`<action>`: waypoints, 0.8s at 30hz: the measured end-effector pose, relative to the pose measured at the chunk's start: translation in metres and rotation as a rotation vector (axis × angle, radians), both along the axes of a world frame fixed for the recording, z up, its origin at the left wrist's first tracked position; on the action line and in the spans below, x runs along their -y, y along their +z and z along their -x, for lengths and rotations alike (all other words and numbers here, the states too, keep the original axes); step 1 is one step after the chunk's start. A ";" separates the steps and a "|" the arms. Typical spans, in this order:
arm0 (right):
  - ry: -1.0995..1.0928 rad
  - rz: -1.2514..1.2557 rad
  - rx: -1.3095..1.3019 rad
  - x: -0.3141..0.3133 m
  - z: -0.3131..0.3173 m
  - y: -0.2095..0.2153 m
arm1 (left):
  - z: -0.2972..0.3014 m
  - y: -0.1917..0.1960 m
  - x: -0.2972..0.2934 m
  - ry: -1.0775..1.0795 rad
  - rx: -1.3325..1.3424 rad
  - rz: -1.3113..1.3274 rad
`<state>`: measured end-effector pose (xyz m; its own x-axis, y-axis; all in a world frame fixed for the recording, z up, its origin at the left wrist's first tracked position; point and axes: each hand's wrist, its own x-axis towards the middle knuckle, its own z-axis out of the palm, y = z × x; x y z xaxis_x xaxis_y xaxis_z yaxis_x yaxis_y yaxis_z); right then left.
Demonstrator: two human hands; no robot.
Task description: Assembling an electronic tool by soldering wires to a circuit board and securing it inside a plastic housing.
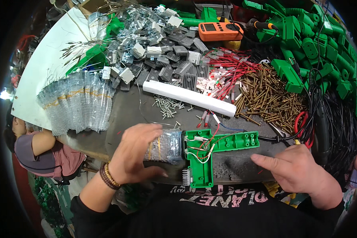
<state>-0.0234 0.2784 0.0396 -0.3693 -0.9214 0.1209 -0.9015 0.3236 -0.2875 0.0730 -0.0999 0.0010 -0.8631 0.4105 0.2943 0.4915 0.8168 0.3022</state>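
Observation:
My left hand [137, 152] spreads over a clear-plastic-wrapped mesh sleeve [170, 146] with an orange strip, thumb and fingers apart across it. The sleeve's right end meets an opened green plastic housing half [201, 170] with a long handle section. Red, white and blue wires [204, 152] run inside the housing, and a finned grey piece [186, 177] sits at its lower left edge. To the right of the housing, apart from it, is my right hand [293, 168], index finger stretched out and the other fingers curled, with nothing seen in it.
A white bar [189, 98] lies behind the housing, near loose screws [168, 106]. Heaped beyond are grey finned blocks [182, 65], brass-coloured rods [269, 93] and green housings [325, 43]. Fanned wrapped sleeves [79, 103] lie left; an orange meter [220, 31] stands behind. Another person [47, 146] is at left.

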 end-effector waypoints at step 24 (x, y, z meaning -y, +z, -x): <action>0.189 -0.105 -0.175 0.063 0.003 -0.007 | 0.006 -0.030 -0.008 -0.032 -0.024 -0.189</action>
